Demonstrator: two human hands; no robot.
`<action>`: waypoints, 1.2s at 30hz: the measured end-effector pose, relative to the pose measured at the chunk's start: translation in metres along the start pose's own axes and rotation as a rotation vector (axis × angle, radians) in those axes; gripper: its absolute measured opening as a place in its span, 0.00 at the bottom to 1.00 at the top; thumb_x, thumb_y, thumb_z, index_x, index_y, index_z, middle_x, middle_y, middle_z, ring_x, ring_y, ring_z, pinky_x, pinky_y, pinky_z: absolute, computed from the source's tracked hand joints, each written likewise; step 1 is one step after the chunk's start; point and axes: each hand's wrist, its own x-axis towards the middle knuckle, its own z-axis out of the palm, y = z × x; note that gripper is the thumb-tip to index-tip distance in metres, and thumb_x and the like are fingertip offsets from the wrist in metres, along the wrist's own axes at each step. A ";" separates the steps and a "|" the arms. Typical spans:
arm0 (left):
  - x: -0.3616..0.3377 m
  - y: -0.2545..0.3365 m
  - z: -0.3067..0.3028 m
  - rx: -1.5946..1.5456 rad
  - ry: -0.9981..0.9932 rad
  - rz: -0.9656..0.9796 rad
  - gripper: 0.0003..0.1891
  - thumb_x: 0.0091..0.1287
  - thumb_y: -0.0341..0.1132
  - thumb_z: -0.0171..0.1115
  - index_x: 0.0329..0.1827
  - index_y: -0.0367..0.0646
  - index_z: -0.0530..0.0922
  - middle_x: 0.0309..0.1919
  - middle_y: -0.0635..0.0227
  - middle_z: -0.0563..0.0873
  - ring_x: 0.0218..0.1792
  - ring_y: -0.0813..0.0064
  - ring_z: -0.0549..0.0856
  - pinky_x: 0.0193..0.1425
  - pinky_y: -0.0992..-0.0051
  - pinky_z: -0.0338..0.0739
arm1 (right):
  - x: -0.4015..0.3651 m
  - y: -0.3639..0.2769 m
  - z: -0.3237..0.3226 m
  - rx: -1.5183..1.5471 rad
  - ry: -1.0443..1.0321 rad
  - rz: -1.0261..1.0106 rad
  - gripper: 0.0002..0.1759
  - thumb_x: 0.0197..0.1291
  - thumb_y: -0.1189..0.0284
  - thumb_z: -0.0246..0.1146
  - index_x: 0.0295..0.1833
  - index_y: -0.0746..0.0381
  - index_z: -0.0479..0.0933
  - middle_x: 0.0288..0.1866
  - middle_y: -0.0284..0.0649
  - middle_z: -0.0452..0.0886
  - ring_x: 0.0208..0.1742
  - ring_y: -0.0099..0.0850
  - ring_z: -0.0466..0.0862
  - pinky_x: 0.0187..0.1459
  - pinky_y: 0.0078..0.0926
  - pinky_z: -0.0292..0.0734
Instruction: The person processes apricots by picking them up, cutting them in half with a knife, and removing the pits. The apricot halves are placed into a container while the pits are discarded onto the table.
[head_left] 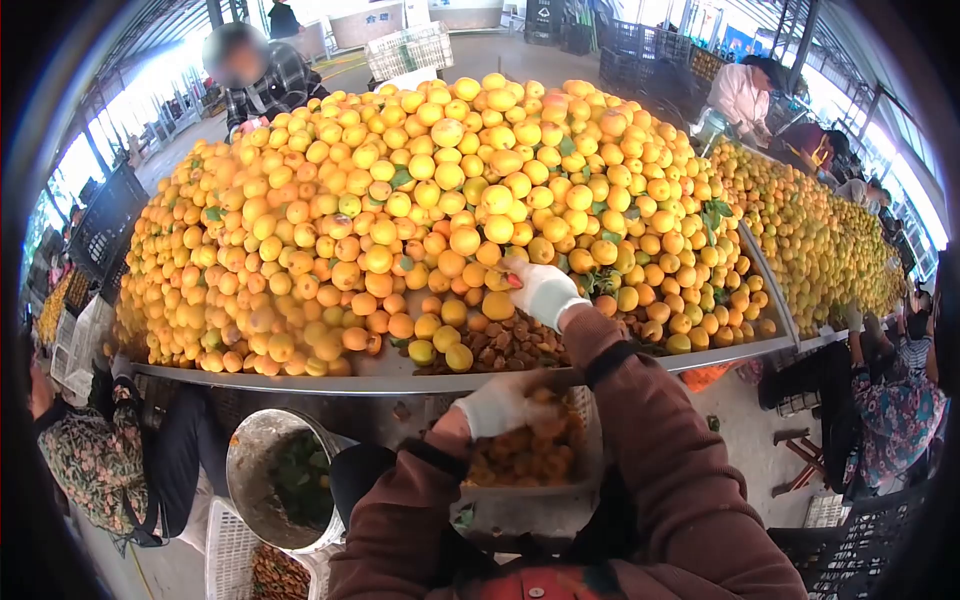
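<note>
A large heap of yellow-orange apricots [440,210] covers the metal-edged table [440,382] in front of me. My right hand [545,293], in a white glove, reaches to the heap's near side, its fingers closed around a small red thing [514,281] whose kind I cannot make out. Just beside those fingers lies an apricot [497,305]. Brown apricot pits [515,345] are piled below that hand. My left hand [500,405], also white-gloved, is over a crate [592,440] of orange fruit [525,450] below the table edge; motion smears its fingers.
A bucket [240,465] with green leaves stands at my left, above a white crate [228,550] holding brown pits. People sit at the left [110,450] and right [890,410]; another person [260,85] is across the heap. A second fruit heap [810,225] lies at right.
</note>
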 end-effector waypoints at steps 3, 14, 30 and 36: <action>-0.008 0.005 0.002 0.140 -0.115 -0.003 0.26 0.63 0.47 0.67 0.62 0.45 0.79 0.53 0.53 0.85 0.53 0.58 0.85 0.59 0.68 0.78 | 0.015 -0.008 0.005 -0.185 -0.124 -0.015 0.29 0.59 0.67 0.60 0.68 0.50 0.69 0.48 0.51 0.85 0.47 0.49 0.85 0.48 0.42 0.80; 0.009 -0.022 -0.026 -0.612 0.474 0.011 0.26 0.68 0.37 0.65 0.67 0.38 0.72 0.53 0.61 0.83 0.52 0.73 0.82 0.58 0.75 0.77 | -0.007 0.012 -0.001 0.530 0.104 0.081 0.22 0.54 0.67 0.66 0.51 0.66 0.72 0.34 0.45 0.82 0.34 0.40 0.83 0.38 0.31 0.79; 0.002 0.029 -0.015 -1.167 0.388 0.163 0.25 0.80 0.54 0.44 0.58 0.40 0.76 0.40 0.71 0.82 0.37 0.81 0.79 0.37 0.80 0.72 | -0.140 -0.047 0.001 1.244 0.078 -0.036 0.17 0.76 0.58 0.54 0.53 0.63 0.71 0.38 0.26 0.73 0.35 0.15 0.72 0.36 0.14 0.69; 0.009 0.023 -0.008 -0.889 0.464 0.181 0.25 0.76 0.57 0.52 0.58 0.44 0.76 0.41 0.72 0.83 0.36 0.81 0.80 0.37 0.81 0.72 | -0.134 -0.046 0.000 1.272 0.069 -0.023 0.20 0.76 0.57 0.54 0.51 0.66 0.71 0.38 0.31 0.75 0.40 0.21 0.75 0.42 0.21 0.72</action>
